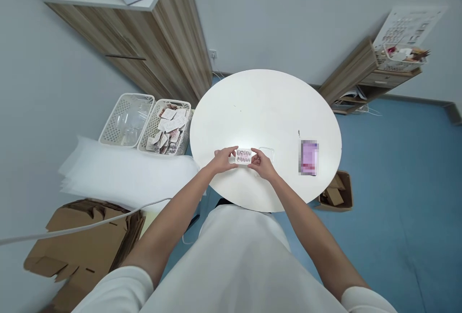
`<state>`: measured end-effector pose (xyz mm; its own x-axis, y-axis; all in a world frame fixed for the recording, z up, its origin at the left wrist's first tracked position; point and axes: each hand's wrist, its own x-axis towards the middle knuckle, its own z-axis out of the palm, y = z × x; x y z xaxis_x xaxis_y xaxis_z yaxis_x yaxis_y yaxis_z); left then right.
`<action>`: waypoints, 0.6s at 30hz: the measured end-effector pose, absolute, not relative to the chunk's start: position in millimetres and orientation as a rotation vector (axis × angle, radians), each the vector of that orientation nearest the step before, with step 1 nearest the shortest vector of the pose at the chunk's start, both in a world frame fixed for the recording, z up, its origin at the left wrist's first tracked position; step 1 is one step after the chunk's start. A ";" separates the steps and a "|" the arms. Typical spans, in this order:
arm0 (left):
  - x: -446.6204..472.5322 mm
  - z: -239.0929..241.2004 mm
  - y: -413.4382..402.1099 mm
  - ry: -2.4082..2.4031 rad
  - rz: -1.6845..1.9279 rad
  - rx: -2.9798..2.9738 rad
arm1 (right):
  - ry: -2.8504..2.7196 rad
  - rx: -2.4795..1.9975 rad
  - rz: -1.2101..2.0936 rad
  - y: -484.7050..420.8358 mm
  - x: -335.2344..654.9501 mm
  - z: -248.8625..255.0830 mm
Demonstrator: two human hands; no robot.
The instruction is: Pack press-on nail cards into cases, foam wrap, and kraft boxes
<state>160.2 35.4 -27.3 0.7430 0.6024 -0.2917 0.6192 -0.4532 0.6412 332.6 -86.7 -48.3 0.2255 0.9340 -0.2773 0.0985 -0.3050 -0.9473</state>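
Note:
Both my hands hold a small white card of press-on nails (244, 156) just above the round white table (252, 106). My left hand (224, 159) pinches the card's left end, fingers closed on it. My right hand (263, 163) grips the right end the same way. A clear plastic tray (269, 151) lies on the table just behind my right hand. A purple phone-sized object (309, 157), blurred out, rests on the table to the right.
Two white baskets stand left of the table: one (126, 119) with clear trays, one (169, 127) with several nail cards. White foam sheets (122, 173) and flattened cardboard (83, 245) lie at left. A small cardboard box (337, 192) sits on the blue floor.

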 end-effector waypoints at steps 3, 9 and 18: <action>179.0 -24.5 13.2 0.881 -0.065 2.204 | -1.074 -1.660 1.144 -112.3 350.6 -43.2; 213.6 -33.1 -20.3 0.848 -0.105 2.333 | -1.214 -1.831 1.028 -151.8 382.0 -49.3; 231.2 -61.2 -48.0 0.946 -0.274 2.461 | -1.395 -2.087 0.859 -173.7 388.4 -84.3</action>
